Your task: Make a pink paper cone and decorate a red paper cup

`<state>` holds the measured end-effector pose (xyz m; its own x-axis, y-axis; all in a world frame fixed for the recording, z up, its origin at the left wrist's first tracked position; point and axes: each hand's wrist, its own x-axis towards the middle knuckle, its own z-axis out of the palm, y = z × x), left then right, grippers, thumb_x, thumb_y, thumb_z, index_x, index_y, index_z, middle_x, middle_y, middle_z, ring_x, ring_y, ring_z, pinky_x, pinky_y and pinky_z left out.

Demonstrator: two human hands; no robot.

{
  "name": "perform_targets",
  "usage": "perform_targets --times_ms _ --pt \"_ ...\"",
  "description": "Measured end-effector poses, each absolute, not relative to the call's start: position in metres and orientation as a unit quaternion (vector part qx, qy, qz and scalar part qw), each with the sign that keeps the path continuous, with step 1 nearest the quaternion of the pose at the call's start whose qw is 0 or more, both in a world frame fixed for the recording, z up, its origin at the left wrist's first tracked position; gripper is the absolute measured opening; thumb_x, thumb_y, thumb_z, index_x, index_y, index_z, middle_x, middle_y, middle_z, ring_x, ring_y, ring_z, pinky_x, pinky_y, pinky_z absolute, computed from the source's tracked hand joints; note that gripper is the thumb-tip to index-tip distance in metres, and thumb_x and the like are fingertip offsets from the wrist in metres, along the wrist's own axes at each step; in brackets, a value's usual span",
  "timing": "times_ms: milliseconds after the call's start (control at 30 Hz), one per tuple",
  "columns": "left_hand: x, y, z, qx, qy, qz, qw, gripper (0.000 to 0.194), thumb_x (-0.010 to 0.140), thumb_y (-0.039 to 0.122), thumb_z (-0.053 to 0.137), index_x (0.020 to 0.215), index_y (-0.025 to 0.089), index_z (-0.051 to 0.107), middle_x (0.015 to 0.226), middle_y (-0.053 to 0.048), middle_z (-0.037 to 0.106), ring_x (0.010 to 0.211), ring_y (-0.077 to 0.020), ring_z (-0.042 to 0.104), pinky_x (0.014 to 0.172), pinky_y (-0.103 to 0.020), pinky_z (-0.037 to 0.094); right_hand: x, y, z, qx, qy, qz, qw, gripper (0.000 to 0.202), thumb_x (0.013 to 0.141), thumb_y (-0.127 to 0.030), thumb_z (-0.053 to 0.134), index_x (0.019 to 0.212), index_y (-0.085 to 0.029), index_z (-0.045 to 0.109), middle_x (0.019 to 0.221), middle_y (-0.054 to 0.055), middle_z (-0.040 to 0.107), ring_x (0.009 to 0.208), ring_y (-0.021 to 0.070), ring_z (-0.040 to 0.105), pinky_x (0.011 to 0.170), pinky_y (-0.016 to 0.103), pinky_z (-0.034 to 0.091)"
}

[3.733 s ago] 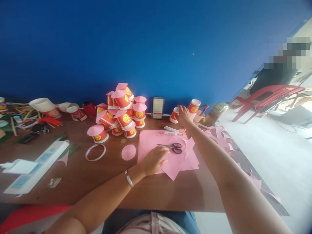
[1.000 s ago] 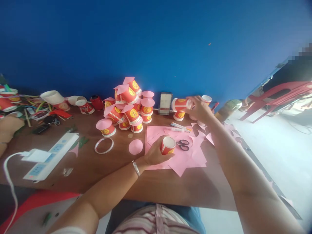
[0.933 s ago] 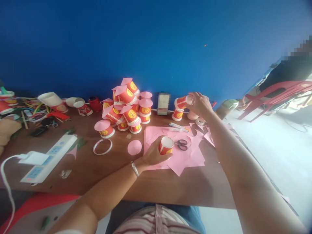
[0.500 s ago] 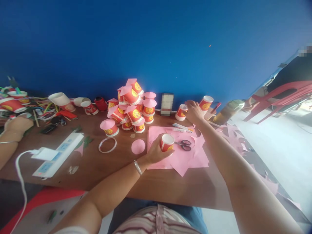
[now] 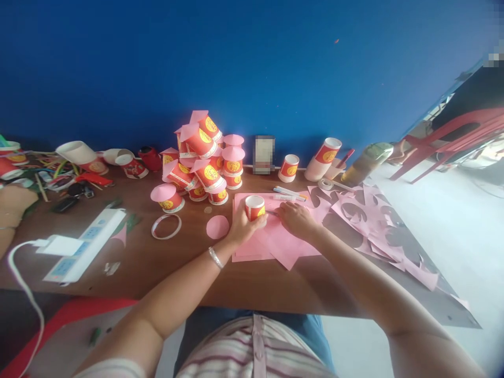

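Observation:
My left hand [image 5: 243, 224] is wrapped round a red and white paper cup [image 5: 255, 208] with a yellow print, its open end up. Over the sheets of pink paper [image 5: 268, 242], my right hand [image 5: 297, 218] is closed on a pair of scissors [image 5: 271, 212]; the blades point at the cup, while the handles are hidden under the fingers. A cut pink paper disc [image 5: 217, 227] lies left of my left hand. Behind my right hand are a few pens [image 5: 289, 193].
Paper cups with pink paper tops [image 5: 202, 168] are piled at the back. A single cup [image 5: 289, 168], stacked cups [image 5: 325, 159] and a bottle [image 5: 368, 163] stand along the wall. Pink scraps [image 5: 374, 220] cover the right side. Left are a tape ring [image 5: 166, 227], power strip [image 5: 86, 244] and another person's arm [image 5: 16, 210].
My right hand has come back from beside the cups at the wall to the scissors on the pink paper. My left hand still holds the cup. The view has shifted slightly.

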<state>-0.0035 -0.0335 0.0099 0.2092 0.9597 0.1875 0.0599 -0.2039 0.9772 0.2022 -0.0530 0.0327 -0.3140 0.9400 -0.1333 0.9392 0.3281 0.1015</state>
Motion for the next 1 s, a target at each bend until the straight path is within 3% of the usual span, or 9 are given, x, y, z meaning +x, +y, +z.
perform_targets --times_ms 100,200,600,1000 --pt "-0.004 -0.032 0.009 0.604 0.419 0.421 0.532 0.048 0.077 0.039 0.081 0.113 0.020 0.056 0.095 -0.003 0.065 0.084 -0.0181 0.066 0.073 -0.034 0.059 0.215 -0.044 0.035 0.603 0.793 0.008 0.090 0.032 0.099 -0.011 0.045 0.116 -0.017 0.071 0.117 0.014 0.070 0.116 0.0271 0.065 0.089 0.033 0.049" --pt "-0.006 -0.030 0.007 0.616 0.417 0.417 0.522 0.050 0.077 0.041 0.082 0.113 0.020 0.055 0.096 -0.002 0.066 0.085 -0.0178 0.065 0.074 -0.033 0.059 0.238 -0.037 0.033 0.647 0.757 0.020 0.088 0.035 0.100 -0.013 0.042 0.123 -0.016 0.068 0.117 0.016 0.070 0.111 0.0281 0.067 0.085 0.035 0.049" --pt "-0.011 -0.027 0.005 0.603 0.407 0.571 0.381 0.050 0.084 0.050 0.073 0.119 0.023 0.051 0.119 -0.008 0.061 0.118 -0.0231 0.060 0.109 -0.041 0.047 0.270 -0.037 0.016 0.693 0.717 0.069 0.037 0.037 0.098 -0.016 0.041 0.114 -0.014 0.074 0.113 0.018 0.071 0.104 0.0296 0.062 0.085 0.038 0.046" --pt "-0.009 -0.030 0.000 0.670 0.362 0.452 0.465 0.051 0.087 0.045 0.074 0.124 0.020 0.051 0.118 -0.009 0.065 0.109 -0.0234 0.065 0.099 -0.040 0.054 0.260 -0.043 0.007 0.685 0.726 0.046 -0.021 0.036 0.097 -0.018 0.045 0.119 -0.017 0.073 0.114 0.014 0.070 0.111 0.0285 0.064 0.093 0.037 0.049"
